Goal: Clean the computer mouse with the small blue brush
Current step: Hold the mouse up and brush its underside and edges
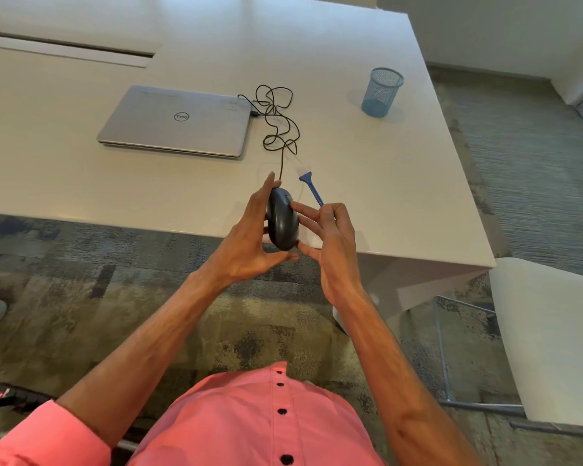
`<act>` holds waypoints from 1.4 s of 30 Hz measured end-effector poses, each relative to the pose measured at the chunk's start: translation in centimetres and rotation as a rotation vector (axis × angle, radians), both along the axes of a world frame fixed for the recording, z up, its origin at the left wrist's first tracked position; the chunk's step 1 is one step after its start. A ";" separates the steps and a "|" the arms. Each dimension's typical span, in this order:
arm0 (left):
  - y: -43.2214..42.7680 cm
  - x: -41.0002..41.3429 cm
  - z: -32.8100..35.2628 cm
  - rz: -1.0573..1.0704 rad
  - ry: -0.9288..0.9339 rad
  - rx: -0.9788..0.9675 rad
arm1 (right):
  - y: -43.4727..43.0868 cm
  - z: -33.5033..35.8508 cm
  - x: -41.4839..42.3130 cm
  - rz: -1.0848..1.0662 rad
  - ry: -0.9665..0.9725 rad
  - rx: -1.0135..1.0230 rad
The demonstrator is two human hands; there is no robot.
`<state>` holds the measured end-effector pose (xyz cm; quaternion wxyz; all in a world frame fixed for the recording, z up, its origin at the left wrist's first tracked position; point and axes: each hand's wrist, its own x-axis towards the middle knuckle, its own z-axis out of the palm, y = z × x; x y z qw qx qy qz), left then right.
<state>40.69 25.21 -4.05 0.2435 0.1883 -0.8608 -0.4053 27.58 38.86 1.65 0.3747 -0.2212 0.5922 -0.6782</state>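
A dark grey computer mouse (282, 220) is held on its side above the table's near edge, between my two hands. My left hand (246, 245) grips it from the left, fingers along its back and thumb under it. My right hand (329, 238) pinches the handle of the small blue brush (312, 188) between thumb and forefinger, while its other fingertips touch the mouse's right side. The brush's white bristles point away from me, off the mouse. The mouse's black cable (278, 121) runs up in loose loops to the laptop.
A closed silver laptop (177, 121) lies on the white table (384, 196) at the left. A blue mesh pen cup (381, 92) stands at the far right. A white chair (549, 338) sits at the right, beside the table's corner. Carpet lies below.
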 end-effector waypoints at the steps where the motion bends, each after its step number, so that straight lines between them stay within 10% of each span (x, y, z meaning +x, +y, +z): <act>1: -0.2 -0.1 0.0 -0.009 -0.010 -0.001 | 0.0 -0.1 0.0 -0.002 -0.003 0.002; 29: 0.9 -0.5 0.7 0.076 -0.025 -0.041 | 1.0 -0.5 -0.9 0.018 -0.034 -0.038; 42: 0.5 -0.5 0.1 0.054 0.016 -0.029 | 2.8 2.5 -7.0 -0.061 0.864 0.140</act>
